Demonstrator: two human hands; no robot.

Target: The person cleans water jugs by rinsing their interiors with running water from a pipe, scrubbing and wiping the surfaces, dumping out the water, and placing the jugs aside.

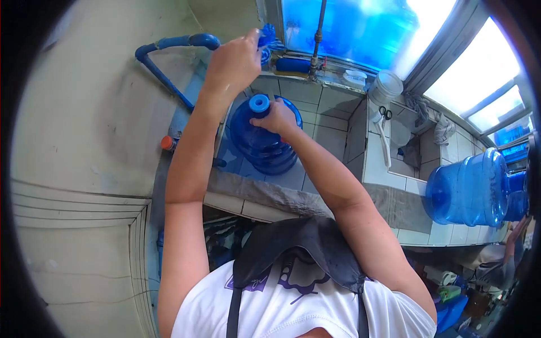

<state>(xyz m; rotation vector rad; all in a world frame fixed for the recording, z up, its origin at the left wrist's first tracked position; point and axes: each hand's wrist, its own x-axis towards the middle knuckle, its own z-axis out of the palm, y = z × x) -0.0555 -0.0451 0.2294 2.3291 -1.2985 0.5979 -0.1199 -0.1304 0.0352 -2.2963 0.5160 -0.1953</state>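
A large blue water jug [267,149] stands in the tiled basin, its round neck opening [259,103] facing up toward me. My right hand [277,119] is closed around the jug's neck from the right side. Above and to the left, my left hand [235,63] is raised near the wall under the window, its fingers curled. At its fingertips is a blue, looped, stringy object [269,42], whose kind I cannot make out. A bent blue pipe [177,42] runs behind my left wrist.
Gray cloth [265,191] lies along the basin's front edge. On the right are a white bucket [387,84], black scissors [385,112] and another blue jug [468,187] lying on its side. An orange cap [167,142] shows at left. Someone's arm [514,236] appears at far right.
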